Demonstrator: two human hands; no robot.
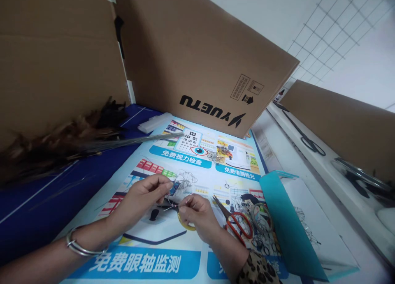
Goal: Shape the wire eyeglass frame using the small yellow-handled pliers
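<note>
My left hand (152, 190) is closed, thumb and forefinger pinching a thin wire (169, 202). Just to its right, my right hand (197, 216) is closed too, with its fingertips on the bent end of thin wire. Yellow-handled scissors (187, 225) with dark blades show below the fingertips, partly hidden by my right hand; whether that hand bears them or they lie on the table I cannot tell. A loose tangle of fine wire (185, 180) lies right behind my hands. Red-handled scissors (237, 224) rest to the right, beside a pile of small wire loops (265, 238).
Long thin wires (138, 141) stretch in from the left, near brown feathers (74, 134). A smaller wire heap (216, 156) lies farther back. At the right stands a teal-and-white box (286, 226) with wire pieces inside. Cardboard (197, 62) walls off the back; black scissors (311, 144) lie beyond.
</note>
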